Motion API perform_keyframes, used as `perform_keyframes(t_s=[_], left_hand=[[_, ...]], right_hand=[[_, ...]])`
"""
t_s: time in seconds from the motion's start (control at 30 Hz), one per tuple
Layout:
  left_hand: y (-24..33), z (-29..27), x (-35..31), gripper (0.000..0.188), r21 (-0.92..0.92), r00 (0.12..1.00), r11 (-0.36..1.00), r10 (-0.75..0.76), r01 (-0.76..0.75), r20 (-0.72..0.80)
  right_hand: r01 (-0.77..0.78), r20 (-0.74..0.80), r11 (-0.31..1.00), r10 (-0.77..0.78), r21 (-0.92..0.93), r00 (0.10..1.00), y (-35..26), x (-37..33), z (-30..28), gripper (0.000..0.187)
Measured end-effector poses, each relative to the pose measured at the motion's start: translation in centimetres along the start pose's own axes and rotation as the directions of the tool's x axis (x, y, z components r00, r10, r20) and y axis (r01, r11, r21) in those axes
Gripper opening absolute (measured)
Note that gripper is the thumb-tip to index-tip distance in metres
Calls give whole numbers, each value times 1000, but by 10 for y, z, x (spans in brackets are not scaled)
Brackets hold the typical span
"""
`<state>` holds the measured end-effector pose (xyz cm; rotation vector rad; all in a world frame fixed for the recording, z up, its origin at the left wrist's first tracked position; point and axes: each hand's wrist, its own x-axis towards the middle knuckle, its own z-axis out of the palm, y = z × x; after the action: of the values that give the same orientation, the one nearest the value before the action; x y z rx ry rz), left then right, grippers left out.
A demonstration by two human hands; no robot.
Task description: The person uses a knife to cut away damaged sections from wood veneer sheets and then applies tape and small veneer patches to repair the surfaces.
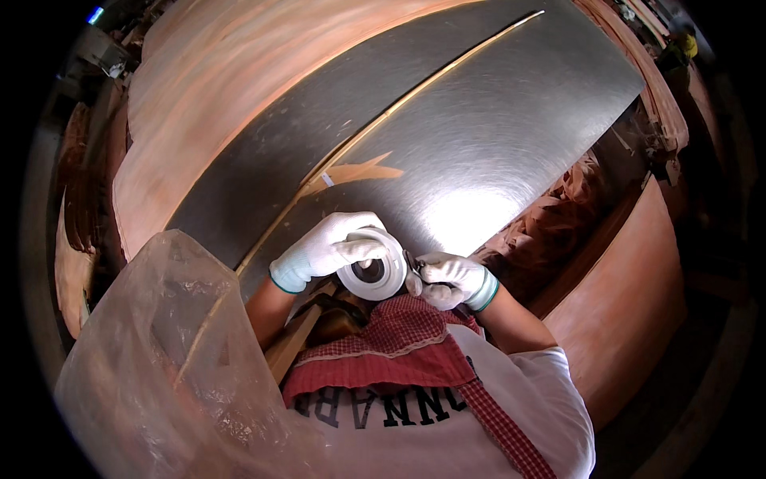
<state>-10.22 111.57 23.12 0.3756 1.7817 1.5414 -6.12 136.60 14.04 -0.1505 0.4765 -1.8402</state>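
My left hand (329,246), in a white knit glove, grips a roll of white tape (391,281) close to my chest. Its fingers curl over the roll's rim and into the dark centre hole. My right hand (453,279), gloved the same way, is closed at the roll's right side. Between its fingertips shows a small dark object (412,262), too small to name. Just beyond the hands lies the dark, shiny metal tabletop (519,104). On it rests a torn, pointed piece of orange wood veneer (365,171) with a small white patch.
A long thin wooden strip (423,85) crosses the tabletop diagonally. Large veneer sheets (231,64) cover the far left. Crumpled veneer scraps (558,207) fill the right side, beside a curved veneer stack (622,303). A clear plastic sheet (152,343) stands at near left.
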Motion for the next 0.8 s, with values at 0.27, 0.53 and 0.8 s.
perform_keyframes(t_s=[0.27,0.53,0.8], left_hand=[[-12,5,1,16,364,961,903,268,-227,-66],[-18,10,7,19,472,867,818,459,-329,-192],[-13,15,3,17,498,773,804,529,-325,-350]], right_hand=[[-20,137,955,-22,295,990,23,4,-26,31],[196,-36,979,-195,49,980,1,9,3,24],[272,-206,378,-842,-885,499,-22,25,40,18]])
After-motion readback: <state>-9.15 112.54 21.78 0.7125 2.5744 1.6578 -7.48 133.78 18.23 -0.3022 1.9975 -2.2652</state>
